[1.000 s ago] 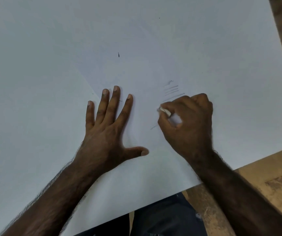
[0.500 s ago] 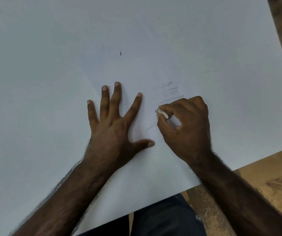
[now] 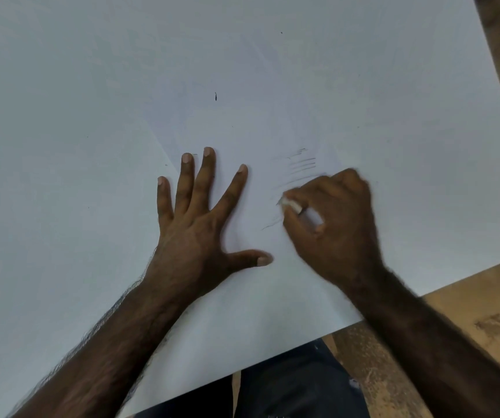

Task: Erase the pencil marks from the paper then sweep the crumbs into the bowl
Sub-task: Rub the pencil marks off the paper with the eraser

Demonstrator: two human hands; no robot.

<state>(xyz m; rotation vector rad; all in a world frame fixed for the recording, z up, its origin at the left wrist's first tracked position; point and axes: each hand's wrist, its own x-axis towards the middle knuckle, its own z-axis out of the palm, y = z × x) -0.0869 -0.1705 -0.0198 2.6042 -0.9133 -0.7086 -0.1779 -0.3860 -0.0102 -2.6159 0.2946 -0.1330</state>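
A large white paper [image 3: 363, 86] fills most of the view. Faint grey pencil marks [image 3: 302, 164] lie near its middle, with one more stroke [image 3: 269, 226] lower down. My left hand [image 3: 200, 224] presses flat on the sheet with its fingers spread, just left of the marks. My right hand [image 3: 333, 224] pinches a small white eraser [image 3: 291, 205] and holds its tip against the paper below the marks. This hand looks slightly blurred. A tiny dark speck [image 3: 215, 97] lies farther up the sheet. No bowl is in view.
The paper's right and near edges show a worn brown wooden surface [image 3: 483, 321] beyond them. Dark trousers [image 3: 287, 387] appear under the near edge, between my forearms.
My left hand has slid slightly right and spread its fingers wider. My right hand has kept rubbing the eraser in small strokes at the same spot below the marks.
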